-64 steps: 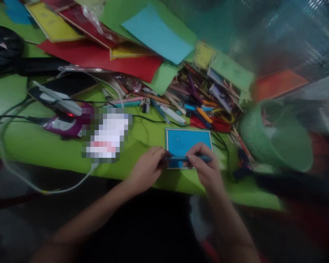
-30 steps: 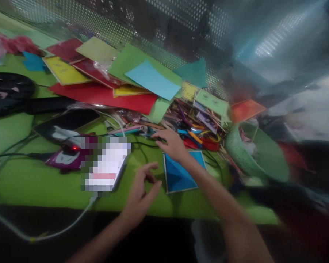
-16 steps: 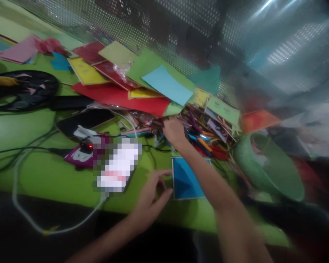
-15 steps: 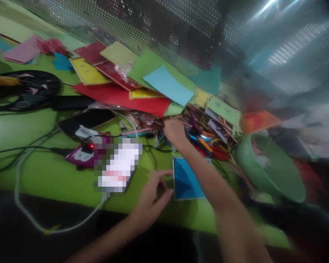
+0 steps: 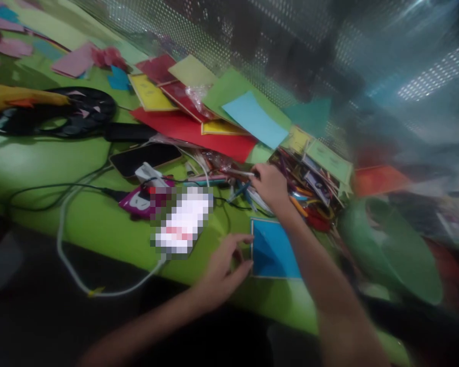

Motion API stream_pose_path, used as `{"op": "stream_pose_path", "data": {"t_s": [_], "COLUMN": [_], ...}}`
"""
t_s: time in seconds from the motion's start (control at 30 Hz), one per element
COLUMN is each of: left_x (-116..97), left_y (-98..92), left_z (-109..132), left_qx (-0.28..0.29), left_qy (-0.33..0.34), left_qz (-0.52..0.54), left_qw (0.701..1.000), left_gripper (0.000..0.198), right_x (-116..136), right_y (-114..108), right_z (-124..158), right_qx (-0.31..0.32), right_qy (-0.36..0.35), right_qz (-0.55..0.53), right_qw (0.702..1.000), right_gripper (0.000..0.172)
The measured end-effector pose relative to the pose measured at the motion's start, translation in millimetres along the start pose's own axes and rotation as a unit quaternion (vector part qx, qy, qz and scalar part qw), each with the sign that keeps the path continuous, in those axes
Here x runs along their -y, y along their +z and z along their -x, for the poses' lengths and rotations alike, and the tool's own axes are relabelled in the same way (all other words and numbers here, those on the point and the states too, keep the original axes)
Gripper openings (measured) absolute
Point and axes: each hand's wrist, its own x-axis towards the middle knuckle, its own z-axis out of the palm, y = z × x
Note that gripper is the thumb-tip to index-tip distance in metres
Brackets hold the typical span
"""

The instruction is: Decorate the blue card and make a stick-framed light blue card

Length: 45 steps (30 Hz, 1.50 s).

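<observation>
My left hand [image 5: 227,267] rests at the left edge of a blue square card [image 5: 273,250] with a pale border. Its thumb and forefinger are apart, their tips at that edge. The card lies flat on the green tabletop [image 5: 210,265], partly covered by my right forearm. Beyond the card, my right hand [image 5: 270,187] is closed at the near-left side of a heap of pens and tools [image 5: 309,191]. From its fingers a slim pale pen-like stick [image 5: 245,174] points left; blur hides its exact kind.
A lit phone [image 5: 185,219] on a white cable, a purple device [image 5: 141,201] and a dark phone [image 5: 147,159] lie to the left. Coloured papers [image 5: 255,117] pile up behind. A green bowl-like container [image 5: 397,255] stands right. A black mask-like piece [image 5: 87,109] lies far left.
The view has shifted, so most things appear further right. My right hand has drawn back slightly from the heap, and the pale stick now shows in its fingers. My left hand stays by the card.
</observation>
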Motion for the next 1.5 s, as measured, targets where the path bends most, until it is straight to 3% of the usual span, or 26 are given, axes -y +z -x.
{"op": "stream_pose_path", "data": {"t_s": [0.1,0.23,0.33,0.53,0.7,0.97,1.1,1.2,1.33,1.4,1.5], "left_x": [1.0,3.2,5.7,9.2,10.7,13.1,5.5,-2.1,-11.7,-15.4,-17.4], "left_y": [0.9,0.7,0.9,4.1,4.0,1.5,-2.6,-3.7,2.4,7.6,14.8], "left_z": [-0.9,-2.8,-4.0,-6.6,-9.2,-12.4,-11.0,-9.7,-9.4,-9.0,-7.5], "left_qx": [-0.010,-0.029,-0.058,-0.198,-0.189,-0.172,-0.129,-0.057,0.040,0.082,0.112], "left_qy": [-0.005,-0.007,-0.011,0.017,0.028,0.022,0.007,0.008,0.014,0.029,0.043], "left_qz": [0.007,0.036,0.080,0.135,0.152,0.142,0.052,-0.049,-0.144,-0.183,-0.227], "left_qw": [1.000,0.999,0.995,0.971,0.970,0.975,0.990,0.997,0.989,0.979,0.967], "left_gripper": [0.037,0.035,0.035,0.036,0.040,0.046,0.037,0.026,0.026,0.028,0.032], "right_x": [-8.2,-22.2,-30.7,-35.0,-37.8,-37.8,-31.8,-22.3,-9.0,-5.1,-4.5], "right_y": [-9.6,-25.2,-36.8,-55.0,-58.4,-56.4,-57.1,-55.2,-52.4,-53.1,-55.3], "right_z": [9.4,27.2,46.9,94.1,116.4,122.5,133.2,148.2,170.1,179.2,190.0], "right_qx": [-0.036,-0.070,-0.059,-0.024,-0.013,-0.005,0.009,0.022,0.089,0.138,0.158], "right_qy": [0.013,0.042,0.061,0.112,0.128,0.122,0.113,0.113,0.114,0.114,0.135], "right_qz": [-0.136,-0.321,-0.408,-0.483,-0.509,-0.523,-0.528,-0.570,-0.622,-0.628,-0.627], "right_qw": [0.990,0.943,0.909,0.868,0.851,0.844,0.842,0.813,0.770,0.758,0.751], "right_gripper": [0.011,0.014,0.018,0.019,0.018,0.016,0.018,0.023,0.031,0.034,0.039]}}
